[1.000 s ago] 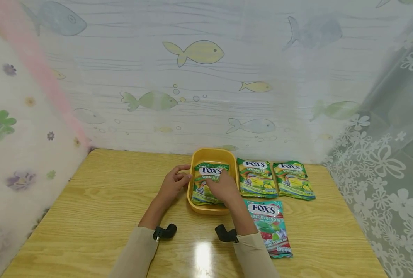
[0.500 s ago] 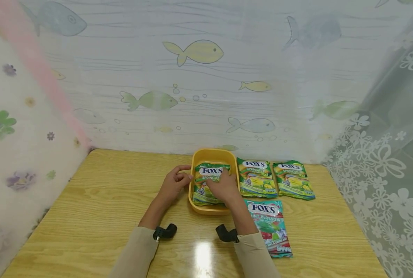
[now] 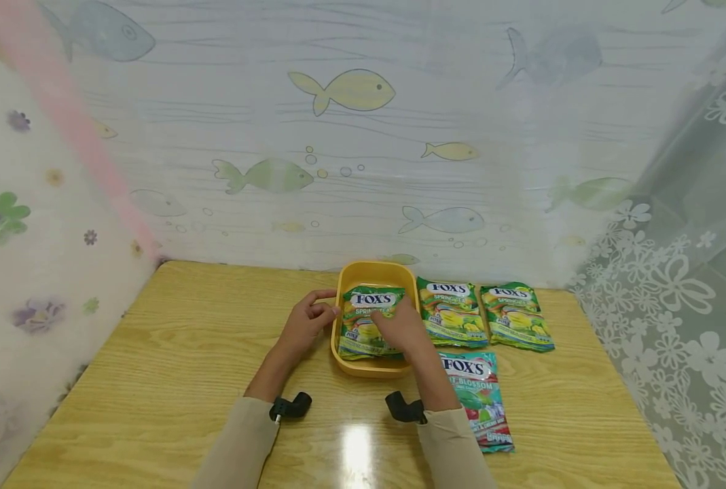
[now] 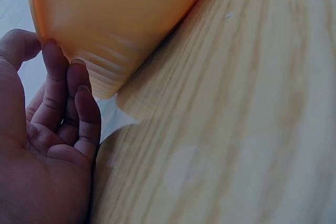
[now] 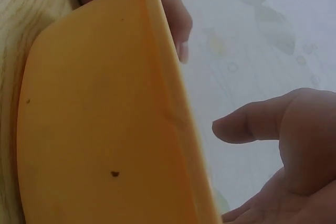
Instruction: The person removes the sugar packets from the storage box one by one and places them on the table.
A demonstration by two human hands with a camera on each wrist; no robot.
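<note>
A yellow plastic tub (image 3: 375, 369) stands at the back middle of the table, with a green bag of Fox's Spring Tea candy (image 3: 369, 333) lying inside. At the tub's left side my left hand (image 3: 306, 322) pinches the rim between thumb and fingers, as the left wrist view shows. My right hand (image 3: 402, 329) is over the right part of the candy bag, its thumb held out straight and away from the rim in the right wrist view. The other fingertips are hidden behind the tub's wall (image 5: 94, 103).
Two more green Fox's candy bags, a near one (image 3: 451, 312) and a farther one (image 3: 517, 317), lie right of the tub. A teal Mint Blossom bag (image 3: 481, 407) lies beside my right forearm, partly covered. Behind the wooden table (image 3: 204, 326) hangs a fish-print curtain (image 3: 350, 170).
My right hand has drawn back slightly to the right, uncovering more of the bag in the tub. That bag has shifted a little rightward. My left hand stays at the rim.
</note>
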